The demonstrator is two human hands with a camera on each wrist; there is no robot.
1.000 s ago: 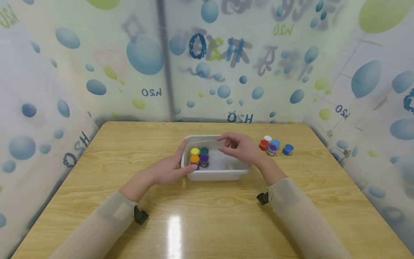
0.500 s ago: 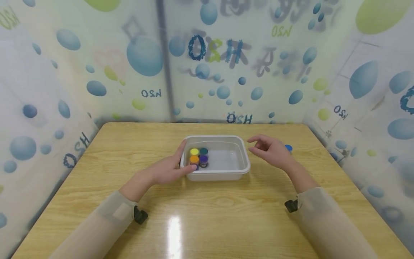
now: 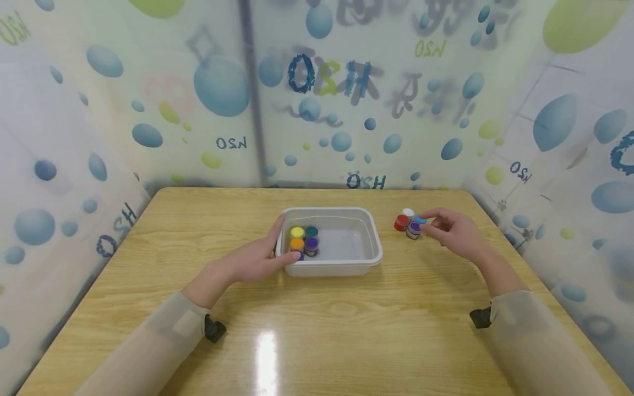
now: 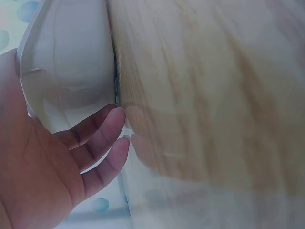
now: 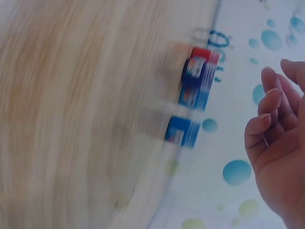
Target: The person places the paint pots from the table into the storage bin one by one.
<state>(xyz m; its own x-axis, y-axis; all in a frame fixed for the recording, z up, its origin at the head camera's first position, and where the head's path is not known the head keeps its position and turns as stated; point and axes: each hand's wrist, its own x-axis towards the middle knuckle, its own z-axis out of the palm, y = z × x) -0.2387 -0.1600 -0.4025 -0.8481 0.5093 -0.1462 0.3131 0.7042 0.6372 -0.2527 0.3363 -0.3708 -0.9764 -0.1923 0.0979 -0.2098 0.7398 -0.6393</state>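
Observation:
My left hand (image 3: pixel 255 257) grips the left end of a white plastic box (image 3: pixel 332 269), thumb over the near rim and fingers along the outer wall. At the box's left end stand small paint jars with yellow (image 3: pixel 297 233), dark green (image 3: pixel 311 232), orange (image 3: pixel 297 243) and purple (image 3: pixel 311 245) lids; another shows partly under the thumb. My right hand (image 3: pixel 458 235), fingers loosely bent and holding nothing, hovers at the right of the loose jars. A blue paint jar (image 5: pixel 182 131) stands apart in the right wrist view; the hand hides it in the head view.
Right of the box, red (image 3: pixel 402 223), white (image 3: pixel 408 213), light blue (image 3: pixel 421 219) and purple (image 3: pixel 413 231) jars stand clustered on the wooden table (image 3: pixel 317 330). Patterned curtains (image 3: pixel 317 121) enclose the table at the back and sides.
My right hand has moved from over the box, out to the right past the jar cluster, which shows again. My left hand keeps its hold on the box.

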